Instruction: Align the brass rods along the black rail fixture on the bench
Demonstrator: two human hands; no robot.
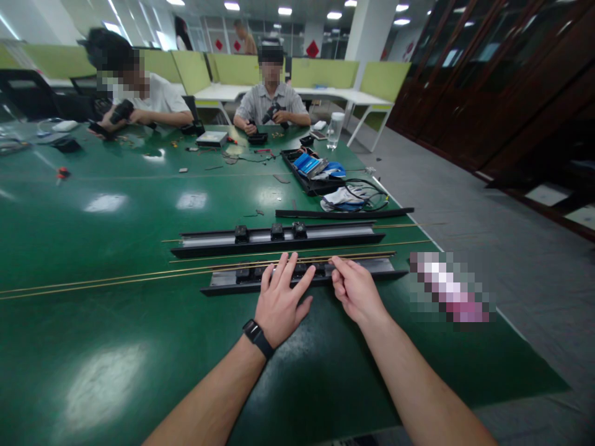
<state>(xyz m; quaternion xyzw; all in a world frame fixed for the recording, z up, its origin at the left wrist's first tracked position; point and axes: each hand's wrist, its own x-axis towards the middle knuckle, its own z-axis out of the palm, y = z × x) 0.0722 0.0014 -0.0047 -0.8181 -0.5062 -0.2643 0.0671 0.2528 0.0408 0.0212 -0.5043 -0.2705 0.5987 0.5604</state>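
My left hand, a dark watch on its wrist, lies with fingers spread over the nearer black channel rail. Its fingertips rest at the thin brass-coloured rods, which run lengthwise across that rail and far out to the left. Thumb and forefinger of my right hand are pinched at the rods, over the rail's right half; the exact grip is partly hidden. Small black blocks sit inside the channel, partly covered by my left hand. Just behind is a second channel rail with three black blocks in it.
A black strip lies behind the rails, with cables and gloves beside a black tray of blue items. Two people with dark tools sit across the green table. A clear bottle stands near its right edge. A blurred pink object lies right.
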